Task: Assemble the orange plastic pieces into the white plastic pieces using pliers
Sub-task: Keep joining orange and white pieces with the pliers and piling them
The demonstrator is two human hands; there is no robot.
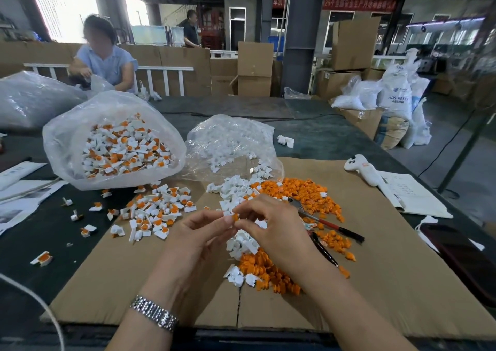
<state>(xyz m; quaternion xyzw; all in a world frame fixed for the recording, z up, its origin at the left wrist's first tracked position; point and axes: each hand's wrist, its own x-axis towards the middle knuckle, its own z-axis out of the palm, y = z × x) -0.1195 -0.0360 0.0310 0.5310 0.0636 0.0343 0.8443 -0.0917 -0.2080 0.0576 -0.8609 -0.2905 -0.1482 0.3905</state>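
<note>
Hand-fitting step: left hand [200, 228] pinches white piece [227, 213], right hand [268, 223] pinches orange piece [235, 217] against it; pliers [326, 223], just beyond the right hand, probably needed next.

Factory floor — stacked cartons [254, 69], resin sacks [394, 95].

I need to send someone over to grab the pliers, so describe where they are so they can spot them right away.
Start at the brown cardboard sheet on the table. Right of the person's right hand, loose orange pieces are heaped, and the pliers lie across them. They are the only metal tool there, with a silver head and long red and black handles.
</note>
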